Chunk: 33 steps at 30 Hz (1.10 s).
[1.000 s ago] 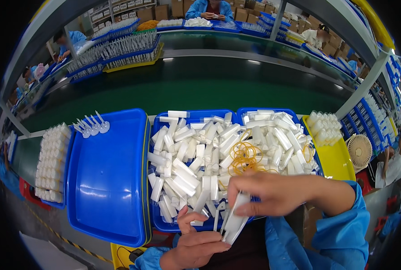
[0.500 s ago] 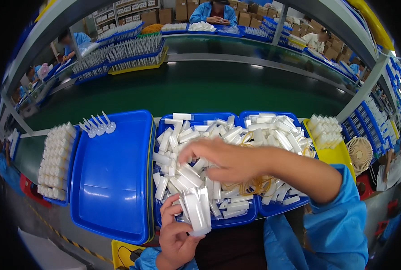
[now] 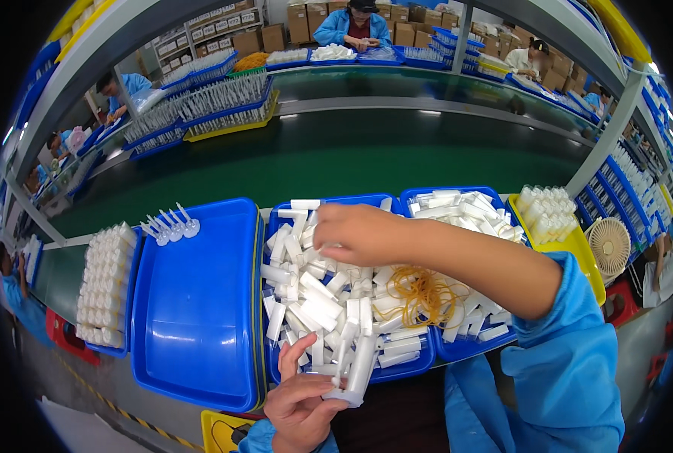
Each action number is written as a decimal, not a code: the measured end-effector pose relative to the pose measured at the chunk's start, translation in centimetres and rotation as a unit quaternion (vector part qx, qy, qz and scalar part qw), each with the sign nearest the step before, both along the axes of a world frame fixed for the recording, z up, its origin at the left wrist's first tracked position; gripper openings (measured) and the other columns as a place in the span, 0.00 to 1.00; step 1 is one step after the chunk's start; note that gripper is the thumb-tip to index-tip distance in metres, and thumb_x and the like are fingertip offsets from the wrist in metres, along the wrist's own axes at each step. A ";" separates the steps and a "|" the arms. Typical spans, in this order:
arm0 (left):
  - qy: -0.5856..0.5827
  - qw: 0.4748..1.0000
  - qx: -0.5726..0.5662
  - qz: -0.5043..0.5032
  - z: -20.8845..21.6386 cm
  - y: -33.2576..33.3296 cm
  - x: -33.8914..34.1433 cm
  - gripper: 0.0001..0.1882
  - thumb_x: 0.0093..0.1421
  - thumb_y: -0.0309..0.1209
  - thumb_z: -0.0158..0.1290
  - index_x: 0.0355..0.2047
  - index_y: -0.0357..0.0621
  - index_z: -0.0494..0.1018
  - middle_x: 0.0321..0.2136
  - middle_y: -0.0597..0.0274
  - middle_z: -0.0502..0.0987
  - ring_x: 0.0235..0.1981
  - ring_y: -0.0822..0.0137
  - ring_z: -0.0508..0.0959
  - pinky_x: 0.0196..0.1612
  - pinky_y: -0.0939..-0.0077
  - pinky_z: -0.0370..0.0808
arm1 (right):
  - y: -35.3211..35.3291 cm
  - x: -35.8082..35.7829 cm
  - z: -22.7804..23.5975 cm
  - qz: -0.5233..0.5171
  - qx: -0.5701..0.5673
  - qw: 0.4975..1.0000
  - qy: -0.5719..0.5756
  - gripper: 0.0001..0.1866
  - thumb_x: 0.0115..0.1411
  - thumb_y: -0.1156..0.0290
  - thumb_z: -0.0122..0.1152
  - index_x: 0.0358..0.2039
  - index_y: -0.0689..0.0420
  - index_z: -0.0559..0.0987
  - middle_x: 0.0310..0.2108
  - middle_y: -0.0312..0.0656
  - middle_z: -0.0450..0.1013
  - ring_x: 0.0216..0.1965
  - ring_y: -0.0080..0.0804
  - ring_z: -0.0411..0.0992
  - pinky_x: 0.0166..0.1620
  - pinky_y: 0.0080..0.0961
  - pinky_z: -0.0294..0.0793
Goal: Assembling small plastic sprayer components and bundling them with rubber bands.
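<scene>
My left hand (image 3: 302,404) is closed round a translucent round plastic base (image 3: 345,397) near the front edge of the middle tray. A thin white stem and white tube-like pieces (image 3: 363,362) stand up from this base, tilted a little. Over the far part of the same blue tray (image 3: 426,361) is my right hand (image 3: 361,234), its fingers bent down and together at the heap of white pieces (image 3: 317,306). What lies between those fingertips is hidden. Many of the pieces have clear film-like ends.
Yellow rubber bands (image 3: 419,294) lie on the heap. Left is a blue tray (image 3: 197,317) with several stemmed clear pieces (image 3: 172,226) at its far corner, beside a tray of white cups (image 3: 104,291). Right are a yellow tray (image 3: 578,260) and fan (image 3: 609,245). A green belt (image 3: 336,151) runs behind.
My right hand has moved farther across the heap. In my left hand the held base has turned, showing its stem and fewer white pieces. The whole view has shifted slightly.
</scene>
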<state>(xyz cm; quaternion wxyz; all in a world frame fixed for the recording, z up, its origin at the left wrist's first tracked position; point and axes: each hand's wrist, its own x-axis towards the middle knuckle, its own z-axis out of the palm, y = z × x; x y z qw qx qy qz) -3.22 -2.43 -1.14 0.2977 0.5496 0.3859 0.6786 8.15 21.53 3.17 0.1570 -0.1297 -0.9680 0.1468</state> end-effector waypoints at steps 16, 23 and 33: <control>0.089 0.995 0.046 -0.008 -0.4 2.0 1.5 0.04 0.49 0.27 0.59 0.26 0.46 0.75 0.23 0.65 0.78 0.28 0.68 0.76 0.52 0.55 0.57 | -6.4 6.4 0.9 -0.134 -0.735 0.641 0.178 0.15 0.59 0.71 0.54 0.47 0.60 0.73 0.28 0.32 0.69 0.25 0.17 0.63 0.29 0.14 0.65; 0.131 0.991 0.032 -0.011 -0.5 1.9 1.3 0.03 0.49 0.29 0.59 0.26 0.48 0.76 0.24 0.66 0.78 0.35 0.59 0.73 0.54 0.56 0.51 | -7.2 6.8 2.5 -0.143 -0.626 0.755 0.136 0.16 0.59 0.70 0.54 0.47 0.59 0.74 0.31 0.35 0.72 0.29 0.17 0.67 0.34 0.16 0.69; 0.189 0.980 0.059 0.001 0.2 1.2 1.5 0.04 0.44 0.25 0.60 0.18 0.47 0.75 0.22 0.65 0.76 0.35 0.55 0.71 0.47 0.55 0.60 | -8.7 7.7 4.2 -0.122 -0.564 0.813 0.075 0.15 0.58 0.73 0.55 0.46 0.59 0.74 0.36 0.38 0.74 0.38 0.18 0.69 0.43 0.17 0.68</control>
